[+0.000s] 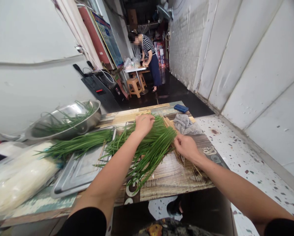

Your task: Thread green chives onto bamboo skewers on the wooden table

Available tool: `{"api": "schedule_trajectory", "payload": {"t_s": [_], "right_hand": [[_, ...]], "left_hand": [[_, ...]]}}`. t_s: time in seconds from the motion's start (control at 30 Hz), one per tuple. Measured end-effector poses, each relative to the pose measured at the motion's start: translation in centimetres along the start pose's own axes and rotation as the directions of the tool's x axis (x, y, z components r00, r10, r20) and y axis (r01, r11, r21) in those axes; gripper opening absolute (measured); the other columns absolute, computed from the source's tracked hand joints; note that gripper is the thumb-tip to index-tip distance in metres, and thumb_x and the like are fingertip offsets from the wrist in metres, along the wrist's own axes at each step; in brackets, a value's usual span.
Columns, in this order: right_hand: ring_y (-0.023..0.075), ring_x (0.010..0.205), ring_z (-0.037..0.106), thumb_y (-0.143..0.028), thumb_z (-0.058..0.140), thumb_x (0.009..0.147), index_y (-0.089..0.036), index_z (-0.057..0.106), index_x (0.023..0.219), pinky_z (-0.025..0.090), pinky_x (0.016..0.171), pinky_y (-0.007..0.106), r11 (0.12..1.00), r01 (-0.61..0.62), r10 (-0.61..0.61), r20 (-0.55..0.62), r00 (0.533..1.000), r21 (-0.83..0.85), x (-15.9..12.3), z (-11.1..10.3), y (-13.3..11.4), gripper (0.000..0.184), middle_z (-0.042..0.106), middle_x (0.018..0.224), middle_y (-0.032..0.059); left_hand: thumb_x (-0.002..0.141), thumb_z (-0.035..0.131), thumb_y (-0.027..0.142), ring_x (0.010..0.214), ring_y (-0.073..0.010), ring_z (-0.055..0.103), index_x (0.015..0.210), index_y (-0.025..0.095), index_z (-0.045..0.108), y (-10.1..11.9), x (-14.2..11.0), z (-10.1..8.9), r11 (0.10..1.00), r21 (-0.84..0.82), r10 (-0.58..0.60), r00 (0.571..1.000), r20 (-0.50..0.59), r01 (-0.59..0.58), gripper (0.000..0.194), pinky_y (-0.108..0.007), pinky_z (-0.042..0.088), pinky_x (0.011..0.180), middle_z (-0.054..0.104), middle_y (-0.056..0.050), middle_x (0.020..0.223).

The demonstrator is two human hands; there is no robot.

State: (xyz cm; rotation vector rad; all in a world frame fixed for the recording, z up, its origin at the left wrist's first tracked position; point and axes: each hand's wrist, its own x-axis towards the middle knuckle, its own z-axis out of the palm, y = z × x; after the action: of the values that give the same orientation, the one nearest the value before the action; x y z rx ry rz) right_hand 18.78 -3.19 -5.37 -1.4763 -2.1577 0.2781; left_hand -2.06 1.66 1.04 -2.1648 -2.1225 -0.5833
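Left of the green stalk heap (159, 137) stand a steel bowl (97, 113) and, closer, a metal tray (85, 170) with a second bunch (88, 141) across it. Over the heap's far side is the left hand (143, 124), fingers (150, 118) bent, grip unclear. The heap lies on the table (166, 178); at its right end the right hand (187, 147) has fingers curled nearly closed, hold hidden. Right of it lies a grey cloth (183, 123)

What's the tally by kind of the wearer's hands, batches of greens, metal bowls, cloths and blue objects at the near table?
Wearer's hands: 2 (left hand, right hand)
Batches of greens: 3 (leftmost batch, middle batch, batch between the hands)
Metal bowl: 1
Grey cloth: 1
Blue object: 1
Total: 8
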Motion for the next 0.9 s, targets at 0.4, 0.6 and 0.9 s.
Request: {"api": "schedule_trajectory", "payload": {"t_s": [0.4,0.6,0.9], "right_hand": [[0.0126,0.058,0.054,-0.025,0.043,0.082,-0.018,0.062,0.072,0.028,0.056,0.023,1.0,-0.01,0.01,-0.001,1.0,0.03,-0.1,-0.2,-0.1,0.022,0.065,0.065,0.0022],[0.0124,0.058,0.054,-0.026,0.043,0.082,-0.018,0.062,0.071,0.027,0.055,0.023,0.999,-0.007,0.007,-0.008,1.0,0.034,-0.1,-0.2,0.0,0.023,0.064,0.064,0.0019],[0.0129,0.058,0.055,-0.026,0.043,0.082,-0.018,0.062,0.071,0.027,0.055,0.024,1.0,-0.012,0.012,-0.004,1.0,0.019,-0.1,-0.1,-0.1,0.023,0.065,0.065,0.0024]], "left_hand": [[0.077,0.052,0.024,0.092,-0.0245,0.057,0.075,0.02,0.069,0.0,1.4,1.0,0.996,0.085,0.027,0.994,0.11,-0.036,0.017,-0.04,0.033,0.085,0.069,-0.006,0.087],[0.076,0.055,0.026,0.093,-0.0257,0.055,0.076,0.018,0.07,0.7,1.4,0.8,0.985,0.167,-0.003,0.982,0.19,-0.03,0.017,-0.039,0.033,0.081,0.069,-0.007,0.09],[0.073,0.054,0.02,0.095,-0.0257,0.052,0.067,0.018,0.066,1.1,0.9,1.2,0.968,0.215,0.091,0.979,0.181,-0.13,0.013,-0.038,0.03,0.081,0.065,-0.009,0.085]]}}
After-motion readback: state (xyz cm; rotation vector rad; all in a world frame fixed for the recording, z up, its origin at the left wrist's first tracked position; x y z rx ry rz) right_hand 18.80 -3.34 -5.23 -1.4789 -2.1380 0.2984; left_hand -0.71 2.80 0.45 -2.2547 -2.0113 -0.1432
